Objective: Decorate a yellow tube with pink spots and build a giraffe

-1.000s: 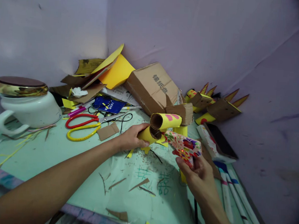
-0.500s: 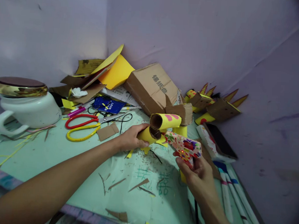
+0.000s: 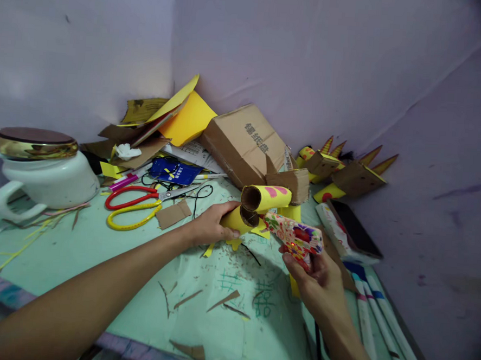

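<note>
1. The brown cardboard box (image 3: pixel 246 142) at the back of the bench bears three dark printed Chinese characters on its top face; they look like 锡纸盘, though the print is small.
2. The green bench cover (image 3: pixel 98 247) has green handwritten characters near the front, between the two forearms; they cannot be read.
3. The blue packet (image 3: pixel 174 171) shows white and yellow print, too small to read.

On the table there are two hands, the left hand (image 3: pixel 210 227) and the right hand (image 3: pixel 318 280), one glue gun (image 3: pixel 296 236) and two yellow tubes (image 3: pixel 266 197). Far left are one pair of scissors (image 3: pixel 135 206) and one white pot (image 3: pixel 45 176). Far behind stands one box (image 3: pixel 245 142), and four cones (image 3: pixel 358 152) are at far right.
</note>
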`<state>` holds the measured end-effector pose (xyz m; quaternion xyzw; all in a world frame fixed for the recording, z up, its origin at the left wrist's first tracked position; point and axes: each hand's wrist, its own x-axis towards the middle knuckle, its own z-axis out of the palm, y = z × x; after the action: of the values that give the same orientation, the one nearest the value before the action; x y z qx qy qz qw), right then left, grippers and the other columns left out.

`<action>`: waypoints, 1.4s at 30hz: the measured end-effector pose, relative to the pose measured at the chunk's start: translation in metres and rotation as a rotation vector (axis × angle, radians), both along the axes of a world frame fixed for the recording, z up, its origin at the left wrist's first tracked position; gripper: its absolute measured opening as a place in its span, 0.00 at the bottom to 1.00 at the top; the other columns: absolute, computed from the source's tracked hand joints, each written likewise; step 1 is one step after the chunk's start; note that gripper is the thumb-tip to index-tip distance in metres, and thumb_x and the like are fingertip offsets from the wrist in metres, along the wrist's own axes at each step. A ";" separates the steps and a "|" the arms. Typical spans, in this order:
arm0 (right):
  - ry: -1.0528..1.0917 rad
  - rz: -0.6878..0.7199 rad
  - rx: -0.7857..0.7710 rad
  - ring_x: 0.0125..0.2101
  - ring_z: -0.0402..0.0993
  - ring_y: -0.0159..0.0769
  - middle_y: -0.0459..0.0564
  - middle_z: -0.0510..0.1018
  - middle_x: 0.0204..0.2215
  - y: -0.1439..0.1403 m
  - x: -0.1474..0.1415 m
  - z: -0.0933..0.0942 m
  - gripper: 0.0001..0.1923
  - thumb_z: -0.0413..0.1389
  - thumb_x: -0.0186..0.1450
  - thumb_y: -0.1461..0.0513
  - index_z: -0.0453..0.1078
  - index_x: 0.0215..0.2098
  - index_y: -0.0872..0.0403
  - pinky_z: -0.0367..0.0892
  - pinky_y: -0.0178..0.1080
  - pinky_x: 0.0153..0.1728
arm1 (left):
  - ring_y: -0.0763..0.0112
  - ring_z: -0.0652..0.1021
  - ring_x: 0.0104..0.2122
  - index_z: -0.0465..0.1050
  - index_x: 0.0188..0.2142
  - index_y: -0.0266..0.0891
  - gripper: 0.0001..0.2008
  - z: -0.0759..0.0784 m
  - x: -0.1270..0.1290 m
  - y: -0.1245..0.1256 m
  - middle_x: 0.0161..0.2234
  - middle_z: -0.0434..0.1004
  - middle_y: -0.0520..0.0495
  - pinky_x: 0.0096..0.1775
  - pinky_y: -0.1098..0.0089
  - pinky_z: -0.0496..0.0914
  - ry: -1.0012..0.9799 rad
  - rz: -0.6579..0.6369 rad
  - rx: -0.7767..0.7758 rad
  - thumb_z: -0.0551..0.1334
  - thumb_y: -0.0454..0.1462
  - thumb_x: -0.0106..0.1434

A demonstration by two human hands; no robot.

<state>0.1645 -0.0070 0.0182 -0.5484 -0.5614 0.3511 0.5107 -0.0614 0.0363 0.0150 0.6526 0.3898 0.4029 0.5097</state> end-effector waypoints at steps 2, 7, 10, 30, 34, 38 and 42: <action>0.005 -0.004 -0.021 0.34 0.78 0.44 0.52 0.82 0.32 -0.001 0.001 0.000 0.17 0.64 0.48 0.57 0.72 0.35 0.54 0.73 0.43 0.37 | 0.58 0.73 0.43 0.67 0.52 0.31 0.32 -0.001 0.000 0.000 0.45 0.74 0.40 0.44 0.62 0.68 0.003 0.000 0.017 0.64 0.33 0.44; 0.008 -0.023 -0.056 0.32 0.78 0.43 0.51 0.81 0.30 -0.003 0.003 0.001 0.16 0.64 0.47 0.58 0.73 0.33 0.54 0.73 0.42 0.35 | 0.58 0.73 0.43 0.67 0.52 0.31 0.32 -0.004 0.000 0.002 0.44 0.75 0.41 0.44 0.62 0.69 -0.013 0.002 0.017 0.64 0.33 0.45; -0.010 -0.030 -0.031 0.32 0.78 0.43 0.51 0.81 0.29 -0.007 0.004 0.002 0.16 0.64 0.47 0.57 0.73 0.34 0.54 0.73 0.41 0.35 | 0.58 0.73 0.43 0.67 0.53 0.31 0.33 -0.004 0.000 0.002 0.44 0.75 0.40 0.44 0.63 0.68 -0.013 -0.001 0.009 0.64 0.33 0.45; -0.151 0.046 0.022 0.34 0.79 0.43 0.52 0.82 0.32 -0.025 -0.005 0.021 0.12 0.60 0.56 0.56 0.74 0.37 0.54 0.73 0.39 0.34 | 0.59 0.73 0.42 0.68 0.51 0.32 0.31 0.000 0.000 0.000 0.43 0.75 0.42 0.43 0.62 0.68 0.047 0.012 0.010 0.64 0.33 0.45; -0.323 0.107 0.109 0.33 0.78 0.43 0.52 0.82 0.34 -0.025 -0.011 0.024 0.13 0.59 0.57 0.58 0.73 0.40 0.53 0.72 0.37 0.31 | 0.59 0.74 0.40 0.67 0.51 0.31 0.30 0.001 0.000 0.000 0.42 0.75 0.41 0.41 0.62 0.68 0.081 0.017 0.020 0.65 0.34 0.45; -0.390 0.103 0.145 0.31 0.78 0.43 0.51 0.82 0.33 -0.024 -0.010 0.026 0.17 0.59 0.56 0.57 0.73 0.44 0.51 0.72 0.37 0.27 | 0.60 0.75 0.39 0.68 0.51 0.32 0.30 0.001 0.000 -0.002 0.43 0.76 0.42 0.40 0.64 0.69 0.039 0.003 -0.007 0.64 0.32 0.45; -0.474 0.134 0.150 0.29 0.78 0.44 0.48 0.80 0.23 -0.020 -0.003 0.035 0.12 0.60 0.55 0.56 0.75 0.37 0.50 0.71 0.37 0.26 | 0.60 0.75 0.39 0.69 0.50 0.32 0.28 0.001 0.000 -0.004 0.42 0.76 0.41 0.39 0.65 0.69 0.074 0.020 0.010 0.64 0.31 0.46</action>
<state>0.1616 -0.0266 0.0534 -0.5375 -0.7251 0.2031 0.3797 -0.0612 0.0319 0.0161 0.6657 0.4127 0.3856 0.4876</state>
